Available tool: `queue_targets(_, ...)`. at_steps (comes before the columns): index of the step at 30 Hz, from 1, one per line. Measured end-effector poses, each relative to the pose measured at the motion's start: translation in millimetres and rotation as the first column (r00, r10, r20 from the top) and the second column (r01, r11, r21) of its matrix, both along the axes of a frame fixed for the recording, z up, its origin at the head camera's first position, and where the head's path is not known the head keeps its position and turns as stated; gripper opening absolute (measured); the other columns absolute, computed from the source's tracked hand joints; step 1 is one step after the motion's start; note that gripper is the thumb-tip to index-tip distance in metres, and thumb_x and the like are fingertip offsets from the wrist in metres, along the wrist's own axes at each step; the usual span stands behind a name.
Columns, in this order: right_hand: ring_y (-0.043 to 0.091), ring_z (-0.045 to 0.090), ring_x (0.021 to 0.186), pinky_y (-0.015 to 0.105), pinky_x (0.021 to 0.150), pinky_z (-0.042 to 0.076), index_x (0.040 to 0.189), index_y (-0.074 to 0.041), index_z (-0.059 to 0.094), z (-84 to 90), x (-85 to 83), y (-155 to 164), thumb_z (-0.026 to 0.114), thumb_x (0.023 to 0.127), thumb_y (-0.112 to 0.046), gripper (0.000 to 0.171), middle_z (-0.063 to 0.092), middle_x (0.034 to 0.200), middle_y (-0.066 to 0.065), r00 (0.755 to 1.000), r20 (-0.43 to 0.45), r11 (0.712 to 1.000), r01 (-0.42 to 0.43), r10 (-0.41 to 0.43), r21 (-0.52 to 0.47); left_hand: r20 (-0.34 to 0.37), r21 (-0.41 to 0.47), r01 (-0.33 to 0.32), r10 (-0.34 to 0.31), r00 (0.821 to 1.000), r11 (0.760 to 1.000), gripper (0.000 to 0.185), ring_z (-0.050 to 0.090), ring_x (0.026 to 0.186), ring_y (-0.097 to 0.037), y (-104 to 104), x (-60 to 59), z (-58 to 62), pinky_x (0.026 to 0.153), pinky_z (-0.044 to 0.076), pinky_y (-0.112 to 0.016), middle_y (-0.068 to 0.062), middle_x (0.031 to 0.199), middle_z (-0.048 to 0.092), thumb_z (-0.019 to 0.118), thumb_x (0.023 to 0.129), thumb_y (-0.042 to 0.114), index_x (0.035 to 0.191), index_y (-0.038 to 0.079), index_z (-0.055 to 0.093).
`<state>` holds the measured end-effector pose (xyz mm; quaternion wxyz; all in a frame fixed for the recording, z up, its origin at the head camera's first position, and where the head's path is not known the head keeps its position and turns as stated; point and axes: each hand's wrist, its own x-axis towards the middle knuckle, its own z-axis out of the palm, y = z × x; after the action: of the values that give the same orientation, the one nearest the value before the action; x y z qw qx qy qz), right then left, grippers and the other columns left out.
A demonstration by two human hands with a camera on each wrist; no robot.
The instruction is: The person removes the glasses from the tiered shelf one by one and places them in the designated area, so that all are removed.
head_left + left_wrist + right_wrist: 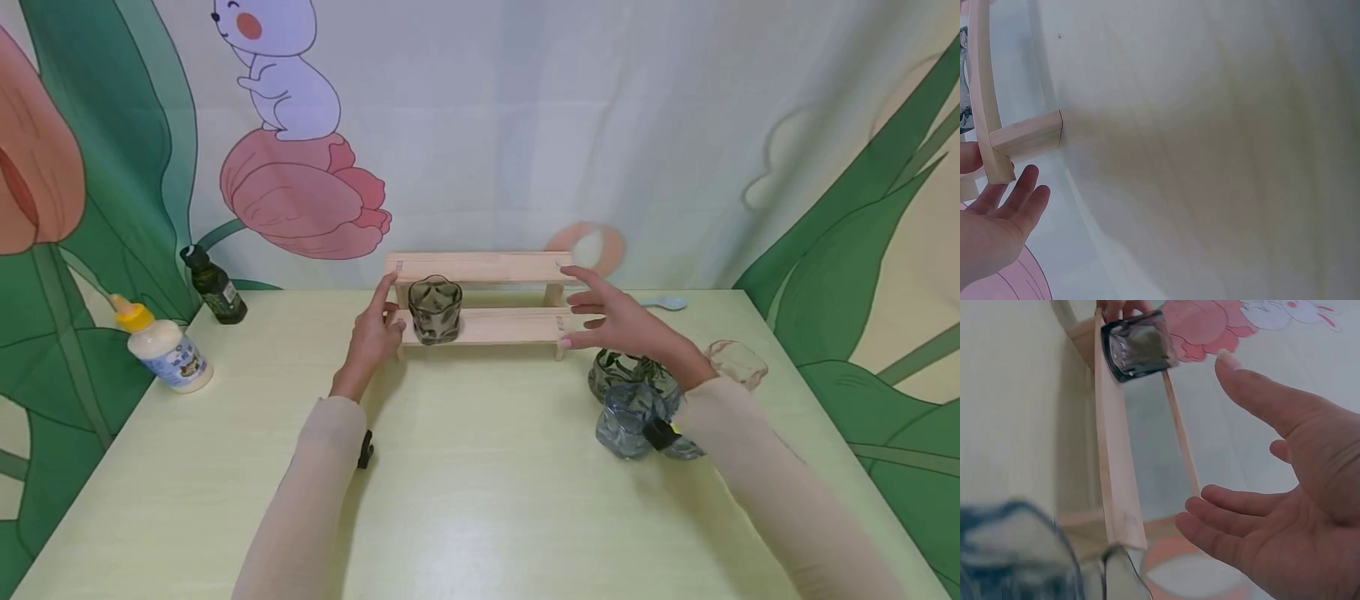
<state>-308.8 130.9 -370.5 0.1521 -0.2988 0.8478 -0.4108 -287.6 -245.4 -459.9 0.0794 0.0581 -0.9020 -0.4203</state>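
A two-step wooden shelf (487, 327) stands at the back of the table. On its lower step, toward the left end, sits a dark grey glass (435, 311) with a wavy rim, seen also as a dark glass (1141, 347) in the right wrist view. My left hand (372, 333) grips the shelf's left end, thumb and fingers about the end of a board (999, 159). At the opposite end my right hand (622, 321) is spread wide beside the shelf. The right wrist view shows this right hand (1279, 512) with nothing between its thumb and fingers.
Several glasses, including a bluish glass (628, 421) and a pale clear glass (738, 362), cluster under my right forearm. A light blue spoon (667, 302) lies behind. At the left stand a yellow-capped white bottle (171, 354) and a dark bottle (217, 290). A printed curtain (480, 150) hangs behind.
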Motion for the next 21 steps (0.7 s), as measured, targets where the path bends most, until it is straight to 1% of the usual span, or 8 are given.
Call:
queue_targets(4, 0.044, 0.040, 0.142, 0.057, 0.111, 0.037, 0.161, -0.026, 0.014, -4.9, -12.3, -32.3, 0.081, 0.084, -0.029, 0.102, 0.040, 0.154, 0.027, 0.998, 0.017, 0.998, -0.057, 0.057, -0.005, 0.000, 0.000, -0.001, 0.001, 1.000, 1.000, 0.083, 0.056, 0.123, -0.042, 0.2, -0.3, -1.4, 0.095, 0.046, -0.055, -0.020, 0.136, 0.057, 0.058, 0.097, 0.001, 0.157, 0.041, 0.017)
queue_targets(7, 0.043, 0.041, 0.142, 0.056, 0.110, 0.038, 0.160, -0.026, 0.015, -9.7, -20.4, -56.2, 0.082, 0.083, -0.032, 0.102, 0.041, 0.153, 0.026, 0.996, 0.028, 0.997, -0.081, 0.081, -0.005, 0.004, 0.004, -0.002, 0.002, 1.000, 1.000, 0.083, 0.055, 0.124, -0.041, 0.1, -1.6, -2.4, 0.097, 0.046, -0.055, -0.020, 0.137, 0.057, 0.058, 0.097, 0.001, 0.157, 0.041, 0.017)
queue_targets(13, 0.044, 0.044, 0.139, 0.055, 0.109, 0.041, 0.160, -0.024, 0.018, -21.6, -31.1, -104.8, 0.083, 0.082, -0.031, 0.102, 0.037, 0.155, 0.027, 0.992, 0.009, 0.992, -0.123, 0.122, 0.022, 0.018, 0.017, -0.007, 0.007, 1.000, 1.000, 0.084, 0.054, 0.125, -0.041, -0.8, -2.4, -2.7, 0.097, 0.046, -0.055, -0.020, 0.138, 0.056, 0.057, 0.097, 0.001, 0.157, 0.042, 0.016)
queue_targets(18, 0.043, 0.046, 0.138, 0.052, 0.111, 0.040, 0.160, -0.024, 0.020, -32.1, -35.7, -133.2, 0.084, 0.081, -0.029, 0.102, 0.037, 0.157, 0.024, 0.993, 0.002, 0.992, -0.121, 0.121, 0.026, 0.022, 0.028, -0.009, 0.008, 1.000, 1.000, 0.084, 0.054, 0.125, -0.041, -0.4, -2.1, -2.3, 0.096, 0.046, -0.054, -0.019, 0.139, 0.055, 0.057, 0.097, 0.001, 0.157, 0.043, 0.017)
queue_targets(21, 0.040, 0.051, 0.135, 0.050, 0.109, 0.042, 0.159, -0.024, 0.021, -36.0, -36.5, -146.0, 0.085, 0.080, -0.027, 0.102, 0.044, 0.152, 0.025, 0.994, 0.017, 0.994, -0.110, 0.110, -0.006, 0.020, 0.029, -0.011, 0.010, 1.000, 1.000, 0.084, 0.054, 0.124, -0.041, -0.5, -2.0, -1.9, 0.097, 0.046, -0.054, -0.020, 0.139, 0.055, 0.058, 0.097, 0.001, 0.156, 0.044, 0.017)
